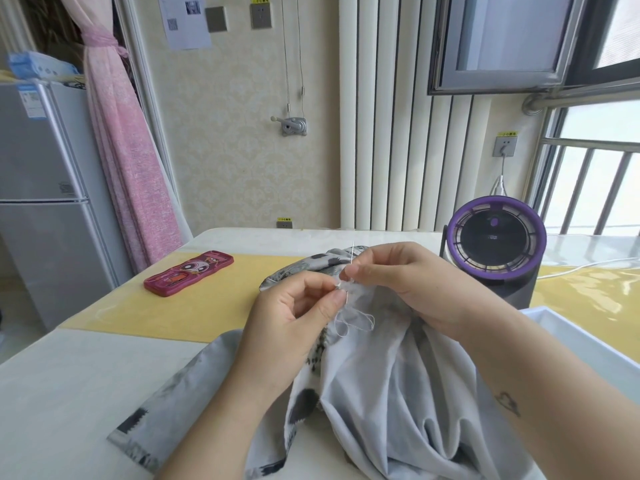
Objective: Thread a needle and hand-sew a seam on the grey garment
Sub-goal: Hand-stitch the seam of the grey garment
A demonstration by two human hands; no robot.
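In the head view you were, by my reading, in the stitching step. The needle [352, 256] stood nearly upright above the bunched edge of the grey garment [381, 375], and white thread [356, 320] hung below it in loose loops, so threading looked done. Your right hand [401, 278] had thumb and forefinger closed on the needle's shaft, with the other fingers curled behind. Your left hand [294, 306] pinched a small fold of the cloth just below, close against the right fingertips; whether it also touched the needle I could not tell. The garment lay heaped on the table [69, 393] in front of you, one strip trailing to your left. A red case [188, 273] lay well apart on the left, and a purple fan [495, 244] stood behind your right hand. The next move, I judged, called for drawing the needle up and away until those loops pulled through without knotting, with the left pinch holding the fold taut.
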